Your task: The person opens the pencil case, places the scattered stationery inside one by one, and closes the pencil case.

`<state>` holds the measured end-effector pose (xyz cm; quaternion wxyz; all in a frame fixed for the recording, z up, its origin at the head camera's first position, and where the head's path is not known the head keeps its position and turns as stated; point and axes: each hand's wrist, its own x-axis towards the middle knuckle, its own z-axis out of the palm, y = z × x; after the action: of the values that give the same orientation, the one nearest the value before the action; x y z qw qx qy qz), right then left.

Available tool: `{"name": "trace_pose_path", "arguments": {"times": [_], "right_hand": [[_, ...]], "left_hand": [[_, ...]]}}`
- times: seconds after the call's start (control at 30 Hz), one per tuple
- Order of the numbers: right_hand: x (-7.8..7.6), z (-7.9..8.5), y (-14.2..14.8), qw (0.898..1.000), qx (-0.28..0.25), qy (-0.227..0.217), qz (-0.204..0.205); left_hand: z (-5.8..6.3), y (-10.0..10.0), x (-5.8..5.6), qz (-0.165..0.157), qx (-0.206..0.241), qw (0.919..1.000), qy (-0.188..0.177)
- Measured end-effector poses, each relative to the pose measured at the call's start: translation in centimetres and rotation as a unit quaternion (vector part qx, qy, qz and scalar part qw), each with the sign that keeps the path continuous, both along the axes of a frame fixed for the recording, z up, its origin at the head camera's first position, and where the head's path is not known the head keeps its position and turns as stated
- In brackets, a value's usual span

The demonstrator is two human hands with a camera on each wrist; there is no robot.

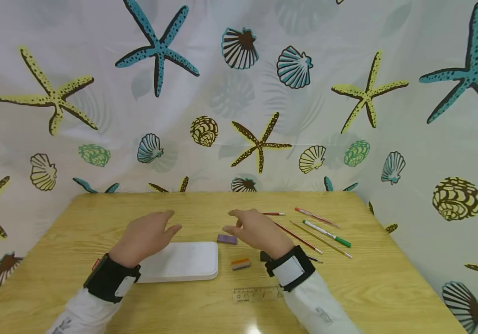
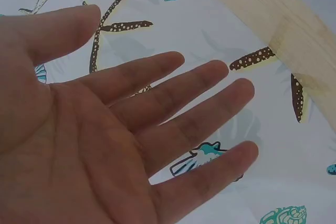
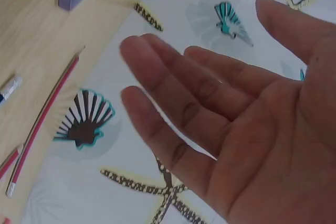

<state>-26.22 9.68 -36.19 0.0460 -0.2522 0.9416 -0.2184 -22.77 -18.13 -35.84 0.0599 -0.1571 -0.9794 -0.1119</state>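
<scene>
My left hand (image 1: 144, 236) hangs above the left part of a white, rounded rectangular case (image 1: 184, 260), partly covering it from the head camera. Its fingers (image 2: 184, 98) are spread and straight in the left wrist view, with nothing in them. Over the right-middle of the table is my right hand (image 1: 261, 232), its fingers (image 3: 178, 87) relaxed, slightly bent and holding nothing. A purple eraser block (image 1: 227, 239) lies just left of it in the head view. Behind that hand and wrist, a red pencil (image 1: 301, 239) and a dark-bodied pencil (image 1: 315, 259) are partly hidden.
To the right lie a yellow pencil (image 1: 324, 240), a white marker with green ends (image 1: 326, 233) and a red-capped pen (image 1: 315, 216). An orange-and-grey eraser (image 1: 240, 264), a clear ruler (image 1: 255, 294) and a small black object (image 1: 265, 256) lie nearer. A patterned curtain (image 1: 222, 102) hangs behind.
</scene>
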Motion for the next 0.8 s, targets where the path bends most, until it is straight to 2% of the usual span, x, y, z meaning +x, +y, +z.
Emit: {"name": "trace_pose_path", "arguments": {"times": [0.1, 0.23, 0.4, 0.53, 0.63, 0.8], "right_hand": [[0.8, -0.2, -0.6, 0.999, -0.002, 0.010, 0.030], [2.1, -0.9, -1.6, 0.998, 0.020, 0.017, 0.061], [3.4, -2.2, -3.0, 0.994, 0.092, 0.031, 0.056], [4.0, -3.4, -3.8, 0.986, 0.143, 0.071, 0.043], [4.3, -4.2, -4.3, 0.982, 0.164, 0.084, 0.038], [5.0, -4.7, -5.1, 0.978, 0.181, 0.093, 0.040]], "left_hand": [[-0.1, -0.5, 1.1, -0.015, 0.007, 0.9998, 0.006], [-0.9, -0.9, 2.5, -0.031, -0.005, 0.9995, -0.004], [-2.2, -1.3, 3.7, -0.044, -0.041, 0.9980, -0.018], [-3.3, -1.3, 4.1, -0.053, -0.067, 0.9953, -0.046], [-4.1, -1.3, 4.3, -0.065, -0.074, 0.9934, -0.060], [-5.2, -1.3, 4.6, -0.084, -0.077, 0.9933, -0.018]]}}
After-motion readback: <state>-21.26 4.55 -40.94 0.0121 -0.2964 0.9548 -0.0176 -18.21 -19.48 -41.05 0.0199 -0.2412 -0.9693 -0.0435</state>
